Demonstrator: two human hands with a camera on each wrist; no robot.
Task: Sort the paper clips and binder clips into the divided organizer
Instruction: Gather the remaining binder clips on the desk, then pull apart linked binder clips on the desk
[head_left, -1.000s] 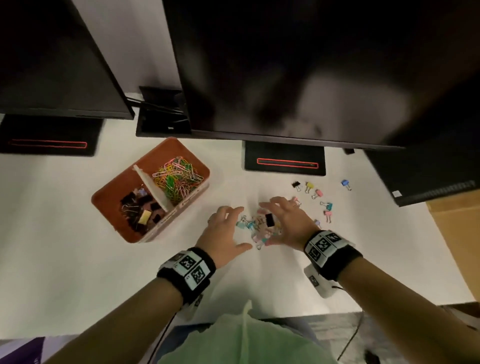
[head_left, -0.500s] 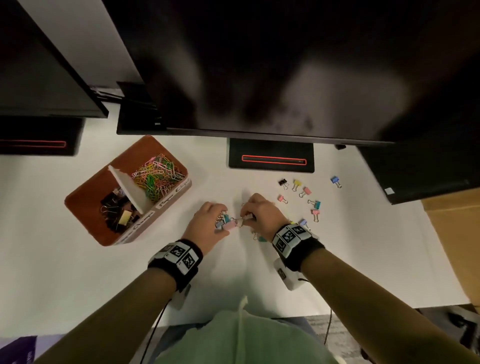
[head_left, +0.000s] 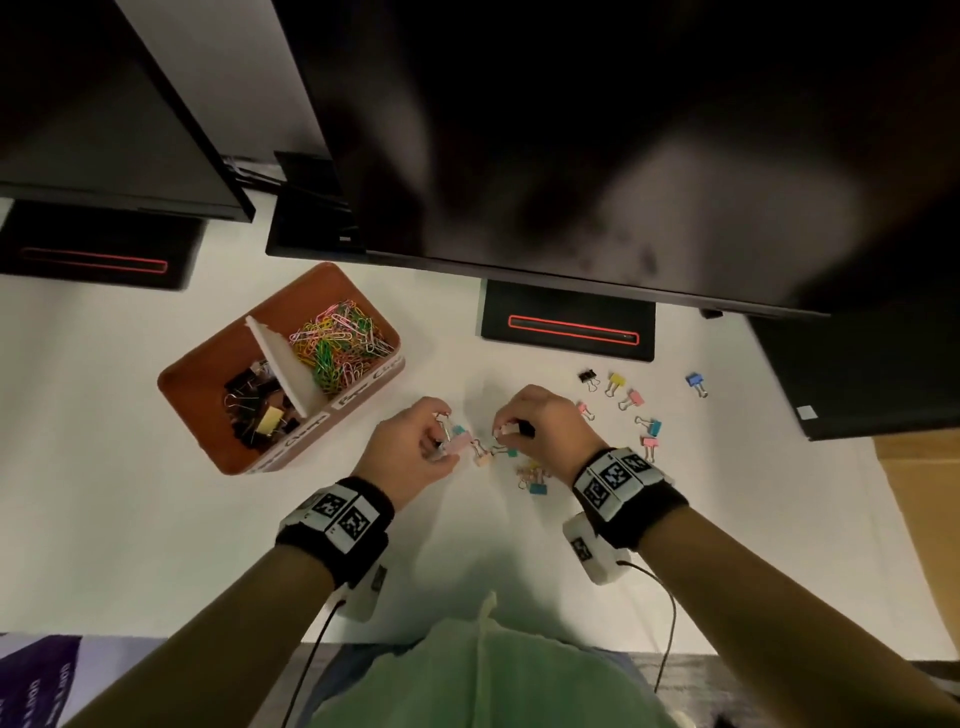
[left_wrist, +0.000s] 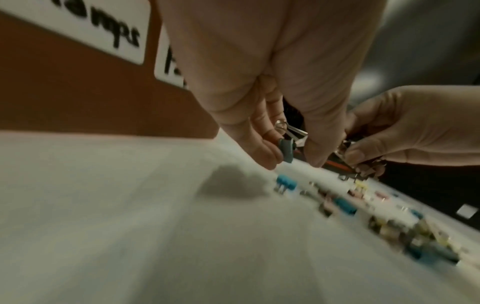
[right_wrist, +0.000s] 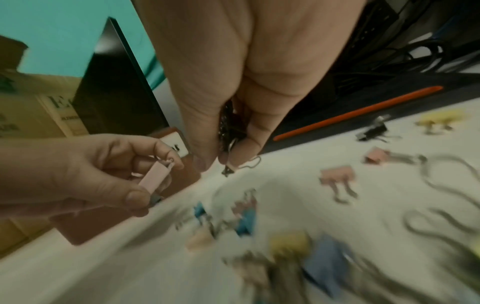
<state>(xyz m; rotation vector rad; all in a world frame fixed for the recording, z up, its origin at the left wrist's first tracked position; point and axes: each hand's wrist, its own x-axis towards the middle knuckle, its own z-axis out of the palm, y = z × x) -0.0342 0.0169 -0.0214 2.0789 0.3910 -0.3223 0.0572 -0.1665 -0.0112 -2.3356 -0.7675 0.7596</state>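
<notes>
A brown divided organizer sits left of centre on the white desk; its far half holds coloured paper clips, its near half black binder clips. My left hand pinches pink and teal binder clips just above the desk. My right hand pinches a black binder clip together with a pale one. Between and below the hands lie loose binder clips. More coloured binder clips are scattered to the right.
Large dark monitors overhang the back of the desk, with black stands marked by red lines. A cardboard box sits at the far right edge. The organizer's front wall bears white labels.
Both hands closed over the clip pile and lifted clips off the desk. The head view shifted, so the organizer now appears further left.
</notes>
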